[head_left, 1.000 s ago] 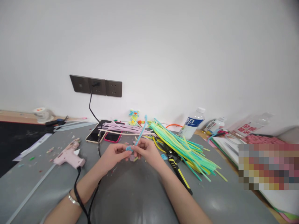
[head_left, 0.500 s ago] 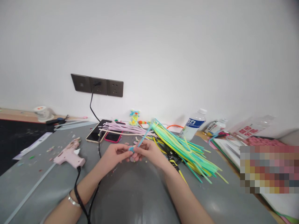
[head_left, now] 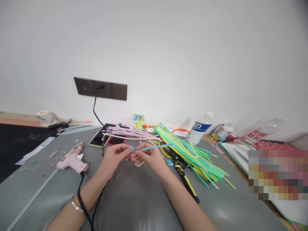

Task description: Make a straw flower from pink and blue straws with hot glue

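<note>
A blue pipe cleaner [head_left: 156, 147] is held between both hands above the grey mat. Its coiled end sits in the pinched fingertips of my left hand [head_left: 119, 155]. My right hand [head_left: 148, 157] grips the strip just beside the coil, and the straight tail sticks out to the right over its fingers. A small blue coil [head_left: 169, 163] lies on the mat right of my right wrist, near yellow-and-black pliers [head_left: 184, 179]. Beyond that hand spreads a bundle of green and yellow pipe cleaners [head_left: 192, 157]. Lilac pipe cleaners [head_left: 131, 132] lie behind my hands.
A pink glue gun [head_left: 72, 160] lies at left, and its black cord passes across my left forearm. Two phones [head_left: 99, 138] rest under the lilac strips. A bottle [head_left: 199, 128] stands near the wall beside a small yellow-and-blue figure [head_left: 139, 121]. Papers [head_left: 237, 158] and bottles occupy the right side.
The blue pipe cleaner's tail has swung from pointing up to lying nearly level toward the right. My hands have shifted slightly, uncovering the small blue coil and more of the pliers.
</note>
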`<state>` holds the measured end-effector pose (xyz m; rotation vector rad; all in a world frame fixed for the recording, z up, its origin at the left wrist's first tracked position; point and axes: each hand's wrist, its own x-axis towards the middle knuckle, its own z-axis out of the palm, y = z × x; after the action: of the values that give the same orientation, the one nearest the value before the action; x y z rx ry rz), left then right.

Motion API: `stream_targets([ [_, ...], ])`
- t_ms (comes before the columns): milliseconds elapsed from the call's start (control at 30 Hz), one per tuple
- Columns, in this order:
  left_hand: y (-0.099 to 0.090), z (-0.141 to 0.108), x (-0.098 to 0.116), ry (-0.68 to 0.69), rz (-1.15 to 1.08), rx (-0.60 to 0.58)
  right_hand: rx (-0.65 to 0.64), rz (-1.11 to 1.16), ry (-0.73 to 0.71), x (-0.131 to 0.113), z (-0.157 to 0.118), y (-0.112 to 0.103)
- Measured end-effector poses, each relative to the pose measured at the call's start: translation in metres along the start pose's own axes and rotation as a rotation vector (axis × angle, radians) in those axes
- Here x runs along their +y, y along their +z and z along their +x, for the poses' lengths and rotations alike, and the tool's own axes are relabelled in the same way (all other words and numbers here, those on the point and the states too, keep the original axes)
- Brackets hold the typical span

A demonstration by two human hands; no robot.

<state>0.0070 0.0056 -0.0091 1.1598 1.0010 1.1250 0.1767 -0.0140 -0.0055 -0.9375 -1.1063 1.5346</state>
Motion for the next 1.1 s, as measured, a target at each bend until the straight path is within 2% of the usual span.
stream_targets([
  [133,-0.001,0.001,0.0,0.012,-0.016,0.039,-0.061,-0.024,-0.027,-0.005,-0.001,-0.003],
  [333,0.0,0.0,-0.001,0.05,0.137,-0.096,-0.086,-0.114,-0.007,-0.006,0.001,-0.012],
  [733,-0.001,-0.001,-0.011,0.131,0.443,-0.174,-0.163,-0.383,0.094,-0.013,-0.005,-0.019],
  [833,0.001,-0.001,-0.008,0.114,0.345,-0.175,-0.162,-0.367,0.053,-0.013,-0.004,-0.019],
  [967,0.004,-0.002,-0.001,0.077,0.134,-0.198,-0.083,-0.261,-0.028,-0.009,-0.001,-0.014],
  [1100,0.007,-0.004,0.001,0.014,0.03,-0.198,-0.016,-0.172,-0.08,-0.002,0.001,-0.007],
])
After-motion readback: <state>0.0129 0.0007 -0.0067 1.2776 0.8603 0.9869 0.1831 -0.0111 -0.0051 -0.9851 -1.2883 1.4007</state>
